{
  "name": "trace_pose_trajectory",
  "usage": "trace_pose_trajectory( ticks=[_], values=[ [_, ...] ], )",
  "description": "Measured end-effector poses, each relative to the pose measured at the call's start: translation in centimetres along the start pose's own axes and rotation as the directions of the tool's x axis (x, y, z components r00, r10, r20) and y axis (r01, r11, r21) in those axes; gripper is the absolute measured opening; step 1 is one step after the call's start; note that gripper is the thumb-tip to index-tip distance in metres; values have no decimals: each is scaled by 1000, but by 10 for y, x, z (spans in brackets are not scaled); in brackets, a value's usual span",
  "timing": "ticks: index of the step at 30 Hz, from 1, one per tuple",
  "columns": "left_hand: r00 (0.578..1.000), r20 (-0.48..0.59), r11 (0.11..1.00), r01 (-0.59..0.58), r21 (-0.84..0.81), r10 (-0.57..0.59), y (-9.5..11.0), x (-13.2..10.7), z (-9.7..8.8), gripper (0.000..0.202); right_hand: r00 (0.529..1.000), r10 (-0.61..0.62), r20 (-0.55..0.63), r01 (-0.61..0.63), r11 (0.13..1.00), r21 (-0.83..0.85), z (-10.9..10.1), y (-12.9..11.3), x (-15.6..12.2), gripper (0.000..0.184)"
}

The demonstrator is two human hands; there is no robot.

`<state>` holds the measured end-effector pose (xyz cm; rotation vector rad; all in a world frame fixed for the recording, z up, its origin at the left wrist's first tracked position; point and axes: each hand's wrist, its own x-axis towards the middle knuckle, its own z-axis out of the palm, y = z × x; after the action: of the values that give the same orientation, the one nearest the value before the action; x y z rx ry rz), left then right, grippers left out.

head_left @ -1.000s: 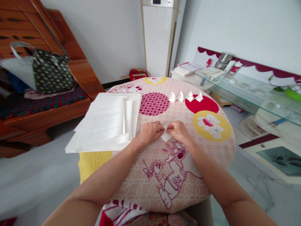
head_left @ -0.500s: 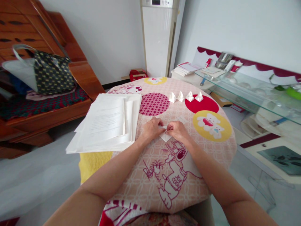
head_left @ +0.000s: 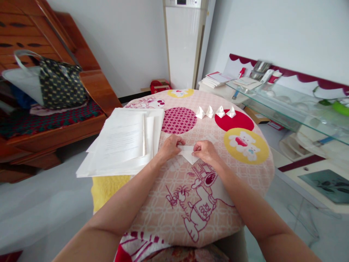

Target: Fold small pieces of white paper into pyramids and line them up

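A small folded piece of white paper (head_left: 188, 153) lies on the patterned tablecloth (head_left: 152, 214), one corner pointing toward me. My left hand (head_left: 171, 146) pinches its left corner between thumb and fingers. At the paper's right side, my right hand (head_left: 205, 150) is closed on the edge, thumb and fingertips together. Beyond my hands, several folded white paper pieces (head_left: 209, 112) stand in a row on the cloth. A stack of white paper sheets (head_left: 122, 142) rests to the left, the top ones printed with faint text.
A glass-topped shelf unit (head_left: 294, 105) with metal containers (head_left: 261, 66) and other items runs along the right. On the left stands a wooden bench (head_left: 92, 87) with a patterned bag (head_left: 61, 83). A tall white cabinet-like appliance (head_left: 184, 43) is behind the table.
My left hand has shifted left to the paper's left corner, so more of the paper shows between my hands. My right hand has stayed almost in place.
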<state>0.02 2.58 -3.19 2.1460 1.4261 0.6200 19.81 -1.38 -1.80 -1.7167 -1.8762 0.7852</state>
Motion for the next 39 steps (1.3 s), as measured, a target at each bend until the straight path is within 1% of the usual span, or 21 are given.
trace_pose_trajectory(
  ticks=[3, 6, 9, 13, 18, 21, 23, 26, 28, 30, 33, 35, 37, 39],
  values=[
    [998, -41, 999, -46, -15, 46, -6, -2, 0, 45, 1000, -4, 0, 4, 1000, 2, 1, 1, 1, 12],
    [995, -55, 996, -88, -9, 88, -6, -2, 1, 39, 1000, -13, -4, 13, 1000, 6, 1, 3, 1, 11],
    [994, 10, 994, -109, 21, 109, -1, 0, 1, 26, 999, -40, -5, 41, 999, 4, 2, 5, 1, 10],
    [994, 81, 997, -80, 19, 78, 6, 1, 0, 32, 996, -85, 2, 85, 996, 8, 1, 6, -1, 9],
    [987, 160, 999, -33, 13, 30, 11, -2, -5, 16, 989, -150, -4, 150, 989, -5, -3, 10, -3, 15],
    [983, 179, 999, -42, 12, 39, 13, -5, -6, 13, 987, -152, -45, 152, 988, -21, -7, 15, -3, 16],
    [981, 188, 999, -52, -12, 53, 13, -7, -7, 11, 986, -138, -97, 139, 990, 8, -10, 19, -2, 17],
    [980, 188, 993, -46, -107, 65, 13, -9, -6, 11, 968, -131, -215, 150, 986, 74, -16, 28, 1, 21],
    [984, 165, 986, -33, -161, 60, 14, -9, -7, 11, 956, -128, -263, 164, 979, 120, -19, 33, 3, 27],
    [989, 136, 983, -27, -180, 52, 14, -9, -7, 9, 966, -100, -238, 153, 965, 215, -21, 36, 5, 35],
    [992, 119, 978, -16, -208, 41, 14, -10, -6, 8, 996, -41, -82, 70, 917, 392, -22, 38, 6, 48],
    [988, 148, 965, -5, -263, 45, 12, -10, -6, 8, 1000, -10, 10, 4, 889, 458, -22, 36, 5, 53],
    [979, 192, 948, -12, -317, 76, 11, -11, -7, 14, 999, 8, 43, -28, 869, 494, -22, 34, 4, 52],
    [969, 217, 939, -41, -340, 121, 11, -11, -8, 23, 999, 8, 43, -30, 850, 525, -23, 32, 2, 50]
  ],
)
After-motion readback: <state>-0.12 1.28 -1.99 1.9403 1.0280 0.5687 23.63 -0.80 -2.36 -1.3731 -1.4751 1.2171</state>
